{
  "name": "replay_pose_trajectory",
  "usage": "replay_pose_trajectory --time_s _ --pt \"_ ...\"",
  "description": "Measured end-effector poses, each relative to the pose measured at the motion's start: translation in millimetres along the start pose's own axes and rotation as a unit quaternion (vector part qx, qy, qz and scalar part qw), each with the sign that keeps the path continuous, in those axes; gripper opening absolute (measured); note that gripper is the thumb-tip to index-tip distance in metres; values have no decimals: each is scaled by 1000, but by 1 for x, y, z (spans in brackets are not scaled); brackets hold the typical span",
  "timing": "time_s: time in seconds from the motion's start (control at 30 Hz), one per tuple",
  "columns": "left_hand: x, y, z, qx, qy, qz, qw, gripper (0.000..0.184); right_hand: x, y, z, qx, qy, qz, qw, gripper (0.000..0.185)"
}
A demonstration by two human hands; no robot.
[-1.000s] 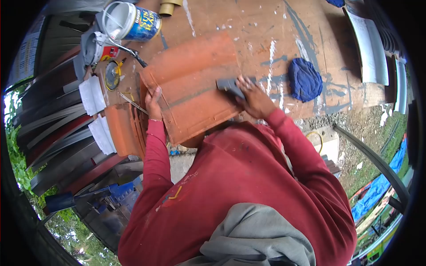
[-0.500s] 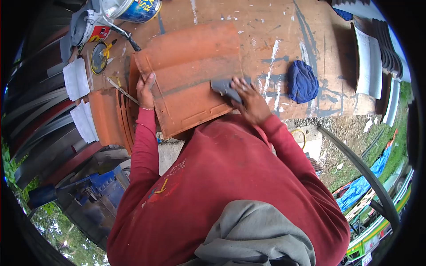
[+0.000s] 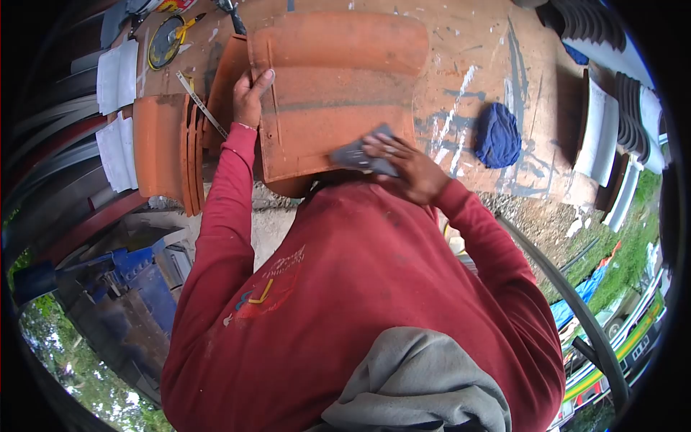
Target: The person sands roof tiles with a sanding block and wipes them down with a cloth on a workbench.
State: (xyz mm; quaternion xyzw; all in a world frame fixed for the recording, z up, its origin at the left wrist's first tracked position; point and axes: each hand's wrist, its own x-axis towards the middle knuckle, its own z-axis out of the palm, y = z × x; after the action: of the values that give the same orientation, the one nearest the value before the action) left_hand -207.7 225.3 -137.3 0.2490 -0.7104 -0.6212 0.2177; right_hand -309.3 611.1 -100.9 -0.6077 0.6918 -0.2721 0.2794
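one left grip pinches tile, right grip holds grey sheet flat-fingered.

a paint-streaked worktable and stacked tiles show an open-air workshop.

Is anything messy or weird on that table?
Yes, the brown tabletop looks messy: white and grey streaks, perhaps dried paint, mark it around the crumpled blue cloth, right of the orange tile.

Orange curved tile, w/ dk streak across, dk grey sheet on its nr edge
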Motion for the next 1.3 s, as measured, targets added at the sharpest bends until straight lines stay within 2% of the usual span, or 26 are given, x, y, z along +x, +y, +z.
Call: replay_pose_trajectory --time_s 0.1,0.2,0.23,0.33,0.37,0.43,0.5,0.53,0.57,0.63,0.67,0.7,0.77,0.8,0.83,0.87,0.9,0.93,0.97,1.03,1.1,1.17,1.2,1.23,1.27,1.3 --pt "-1 2 3 -3 -2 21 1000 36 -58 53 -2 -110 34 195 974 57" --pt "-2 11 6 25 -10 36 999 36 -36 60 -3 -25 233 258 937 55" --pt "-4 10 9 19 -7 42 999 36 -15 55 -7 -36 322 217 921 54" --pt "-6 22 17 165 39 40 985 41 61 77 -17 -110 411 185 886 61" --pt "-7 25 19 163 42 45 985 41 88 89 -15 -139 430 186 873 66" --pt "-10 29 23 215 69 10 974 45 134 65 -29 -195 407 194 871 78" --pt "-12 26 27 206 84 31 974 47 167 34 -40 -192 310 59 929 76" --pt "-19 23 27 198 97 42 974 49 171 24 -48 -181 298 6 937 71" --pt "-24 20 28 199 96 43 974 49 168 33 -55 -181 298 7 937 71" --pt "-30 20 32 198 130 49 970 51 154 80 -90 -204 350 55 913 61" --pt "-32 24 34 204 130 39 969 51 149 109 -97 -152 393 125 898 54" --pt "-32 26 32 202 132 39 970 51 147 109 -108 -91 388 179 900 62" --pt "-32 27 36 242 148 39 958 48 162 101 -105 -212 336 246 884 76" --pt "-34 27 37 234 144 39 961 48 173 65 -114 -126 213 268 931 81" --pt "-36 27 36 223 147 44 963 46 180 23 -115 -241 214 217 922 82" --pt "-35 27 39 213 149 50 964 44 206 46 -83 -216 341 50 913 81" --pt "-33 28 44 205 143 50 967 44 217 48 -87 -171 350 -23 921 79" --pt "-33 29 43 199 136 40 970 43 208 29 -118 -169 232 126 950 80" --pt "-33 30 37 197 133 28 971 42 195 11 -150 -156 105 266 945 81" --pt "-30 23 39 191 150 68 968 40 199 73 -162 -25 80 344 935 87" --pt "-23 11 33 221 128 46 966 39 215 42 -157 -56 64 327 941 84" --pt "-20 37 33 234 97 34 967 39 236 22 -123 -86 46 316 944 81" --pt "-17 33 32 239 107 27 965 39 252 19 -87 -120 181 150 965 76" --pt "-13 28 30 215 102 63 969 38 261 9 -67 -146 313 -22 938 71" --pt "-11 23 28 191 94 101 972 37 261 6 -62 -141 312 -29 939 71" --pt "-12 22 27 196 98 102 970 37 256 0 -64 -177 314 -77 930 65"
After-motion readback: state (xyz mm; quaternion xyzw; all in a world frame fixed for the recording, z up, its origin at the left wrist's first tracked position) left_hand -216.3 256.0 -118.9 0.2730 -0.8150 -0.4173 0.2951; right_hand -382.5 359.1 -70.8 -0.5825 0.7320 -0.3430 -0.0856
